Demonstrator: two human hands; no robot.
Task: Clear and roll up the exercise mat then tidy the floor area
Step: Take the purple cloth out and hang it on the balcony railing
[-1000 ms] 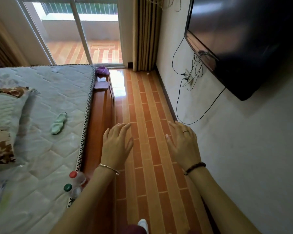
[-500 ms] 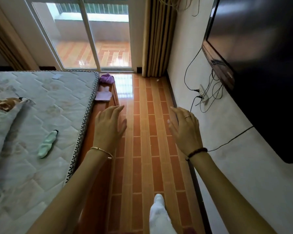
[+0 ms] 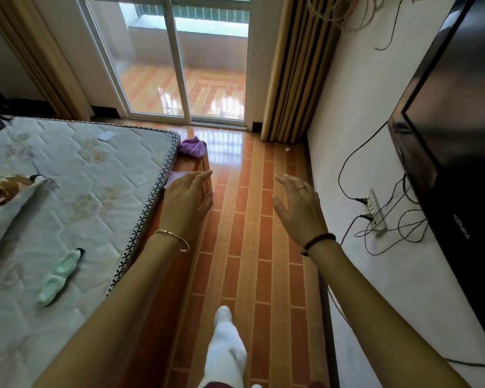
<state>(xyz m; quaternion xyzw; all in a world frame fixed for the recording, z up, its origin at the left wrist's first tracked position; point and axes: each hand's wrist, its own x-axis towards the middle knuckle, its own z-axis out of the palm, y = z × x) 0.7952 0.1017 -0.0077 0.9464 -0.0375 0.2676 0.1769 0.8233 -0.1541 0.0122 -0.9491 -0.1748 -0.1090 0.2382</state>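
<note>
Over the tiled floor (image 3: 252, 247) between the bed and the wall, both hands hover palm down, holding nothing. The left hand (image 3: 186, 204) has its fingers (image 3: 199, 177) straight and close together above the wooden bed frame (image 3: 163, 275). The right hand (image 3: 298, 207) has its fingers (image 3: 289, 182) loosely spread. A white-socked foot (image 3: 226, 345) steps on the tiles. A purple cloth (image 3: 192, 147) sits on the frame's far corner, and a mint-green item (image 3: 59, 277) lies on the mattress (image 3: 81, 191). A television (image 3: 454, 135) hangs on the right wall, with a glass door (image 3: 179, 65) ahead. Where the exercise mat lies cannot be told.
</note>
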